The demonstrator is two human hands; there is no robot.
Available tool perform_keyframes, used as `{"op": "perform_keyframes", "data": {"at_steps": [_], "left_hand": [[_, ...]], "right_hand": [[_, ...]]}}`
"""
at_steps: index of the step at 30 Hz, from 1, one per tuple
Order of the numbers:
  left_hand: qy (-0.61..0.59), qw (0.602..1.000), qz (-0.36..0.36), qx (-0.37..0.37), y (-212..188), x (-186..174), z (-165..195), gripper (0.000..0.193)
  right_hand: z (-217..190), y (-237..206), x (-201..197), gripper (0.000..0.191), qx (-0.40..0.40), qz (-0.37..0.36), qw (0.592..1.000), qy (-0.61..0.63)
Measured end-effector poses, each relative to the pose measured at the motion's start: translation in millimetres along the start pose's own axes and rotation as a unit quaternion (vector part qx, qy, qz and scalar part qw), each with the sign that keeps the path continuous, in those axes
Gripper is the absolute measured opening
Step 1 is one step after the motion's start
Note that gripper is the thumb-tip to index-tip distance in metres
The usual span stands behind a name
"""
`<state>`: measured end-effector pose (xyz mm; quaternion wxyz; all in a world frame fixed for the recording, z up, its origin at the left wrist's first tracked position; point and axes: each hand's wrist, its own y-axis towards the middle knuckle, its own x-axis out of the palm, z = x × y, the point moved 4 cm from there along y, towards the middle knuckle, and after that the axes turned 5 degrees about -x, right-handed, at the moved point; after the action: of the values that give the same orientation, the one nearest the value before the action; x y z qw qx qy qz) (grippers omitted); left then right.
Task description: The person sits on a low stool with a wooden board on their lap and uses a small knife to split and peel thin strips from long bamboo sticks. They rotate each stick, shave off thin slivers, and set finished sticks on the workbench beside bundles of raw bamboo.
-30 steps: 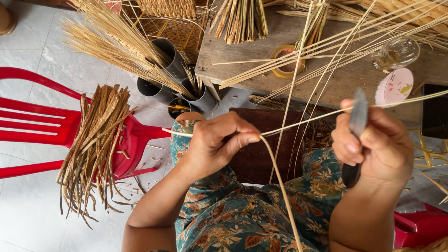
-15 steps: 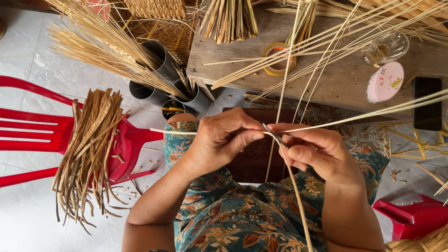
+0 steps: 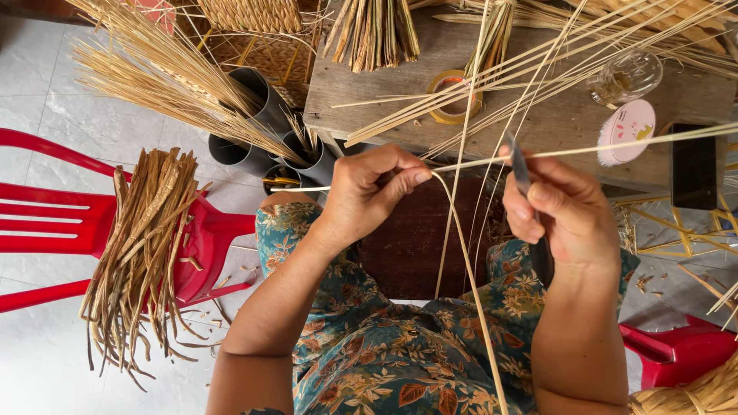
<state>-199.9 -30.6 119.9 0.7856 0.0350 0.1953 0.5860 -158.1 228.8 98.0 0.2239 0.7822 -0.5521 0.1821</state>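
Two bare hands raised over a lap in floral blue-green cloth (image 3: 384, 361), forearms reaching up from the bottom edge. Left hand (image 3: 377, 188) turned palm down, wrist bent, thumb and forefinger pinched shut on a thin pale split-cane strip (image 3: 461, 253); strip bent at the pinch, one end trailing down across the lap, the other running leftward past the knuckles. Right hand (image 3: 565, 215) upright, fingers curled closed around a slim grey-bladed knife with a dark handle (image 3: 520, 165), blade tip pointing up, thumb pressed near the blade's base. Possibly also touching a second long strip (image 3: 653, 142) crossing just above the knuckles, though contact hard to make out there.

Beyond the hands, a weathered grey wooden tabletop (image 3: 553, 123) carrying one roll of yellow tape (image 3: 453, 96), one small clear glass cup (image 3: 626, 77), one round pink-and-white lid (image 3: 626, 131), one black rectangular phone-like slab (image 3: 694, 165), and many loose pale canes fanned across. Left of it, three dark grey plastic tubes (image 3: 261, 115) stuffed with straw stalks. Farther left, one red plastic chair (image 3: 46, 223) bearing one bundle of dried brown reed strips (image 3: 142, 246).
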Motion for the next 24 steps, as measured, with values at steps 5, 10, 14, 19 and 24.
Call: {"op": "perform_keyframes", "data": {"at_steps": [5, 10, 14, 19, 24], "left_hand": [[-0.043, 0.999, -0.025, -0.009, 9.0, 9.6, 1.7, 0.009], [-0.036, 0.998, -0.041, 0.008, 11.7, 18.4, 3.3, 0.01], [-0.057, 0.996, -0.074, 0.005, 9.8, 14.3, -3.6, 0.014], [-0.066, 0.993, -0.067, -0.069, 5.1, 4.4, -28.9, 0.01], [-0.047, 0.999, -0.011, -0.008, 3.2, 8.3, -37.0, 0.009]], "right_hand": [[-13.8, 2.8, 15.6, 0.056, -0.045, -0.02, 0.998, -0.027], [13.3, 12.4, 32.9, 0.055, 0.012, -0.033, 0.992, -0.122], [25.0, 15.9, 25.4, 0.047, 0.026, -0.033, 0.991, -0.129], [23.7, 10.9, 13.6, 0.043, 0.017, -0.027, 0.999, -0.042], [21.9, 12.8, 5.3, 0.045, 0.033, -0.02, 0.999, 0.001]]}}
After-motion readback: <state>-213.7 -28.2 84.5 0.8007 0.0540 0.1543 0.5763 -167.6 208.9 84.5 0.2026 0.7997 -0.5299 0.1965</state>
